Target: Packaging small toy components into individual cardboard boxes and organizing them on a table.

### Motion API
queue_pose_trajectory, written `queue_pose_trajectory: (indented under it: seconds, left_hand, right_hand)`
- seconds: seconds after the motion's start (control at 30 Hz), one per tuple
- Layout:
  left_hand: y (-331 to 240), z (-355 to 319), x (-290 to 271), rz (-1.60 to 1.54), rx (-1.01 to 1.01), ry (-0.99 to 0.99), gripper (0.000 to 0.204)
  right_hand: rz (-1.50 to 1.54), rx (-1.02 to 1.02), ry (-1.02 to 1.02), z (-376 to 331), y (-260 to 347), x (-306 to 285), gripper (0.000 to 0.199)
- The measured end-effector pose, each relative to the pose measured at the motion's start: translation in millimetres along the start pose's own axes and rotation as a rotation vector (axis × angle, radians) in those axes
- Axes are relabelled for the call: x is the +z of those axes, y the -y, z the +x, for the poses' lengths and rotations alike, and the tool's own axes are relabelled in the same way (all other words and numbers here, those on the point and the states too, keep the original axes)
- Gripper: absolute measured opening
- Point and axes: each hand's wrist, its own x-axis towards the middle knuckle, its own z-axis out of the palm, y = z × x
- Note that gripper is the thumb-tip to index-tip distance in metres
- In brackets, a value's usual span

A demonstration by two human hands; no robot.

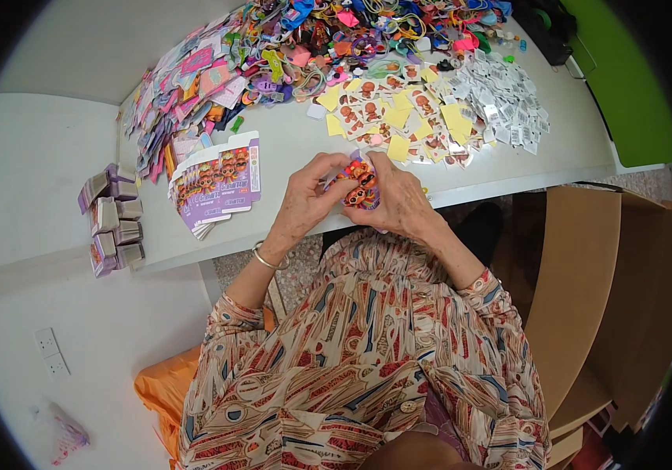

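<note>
At the table's near edge, my left hand (312, 194) and my right hand (400, 194) hold a small purple printed carton (362, 190) between them. Red and orange cartoon figures cover its front. The left thumb presses on that face, and the right hand grips the opposite side. Fingers hide the carton's edges, so I cannot tell whether its flaps are folded. To the left of my hands lies a fanned stack of flat purple cartons (230, 202) with similar pictures. Beyond my hands, stickers with brown figures (371, 111) are spread among yellow paper squares (398, 149).
A large heap of colourful trinkets and cords (336, 47) spans the back, with pastel cards (195, 78) at its left. Small white tags (500, 98) are piled right. Bundled small boxes (105, 223) stand at the left edge. A cardboard box (579, 290) is beside me, an orange bag (167, 392) below.
</note>
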Motion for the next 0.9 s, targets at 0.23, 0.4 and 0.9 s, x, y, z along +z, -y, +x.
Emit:
queue_pose_trajectory:
  seconds: [0.23,0.4,0.9]
  left_hand:
    - [-9,5,-5,0.12,0.066,0.077,0.044]
    - [-14,4,0,0.297,0.124,0.09,0.046]
    - [-23,5,1,0.025,-0.012,-0.075,0.031]
  right_hand:
    - [-0.038,-0.046,-0.04,-1,-3,0,0.085]
    - [0.075,0.0,-0.061,0,-4,4,0.079]
    - [0.088,0.131,-0.049,0,-1,-3,0.077]
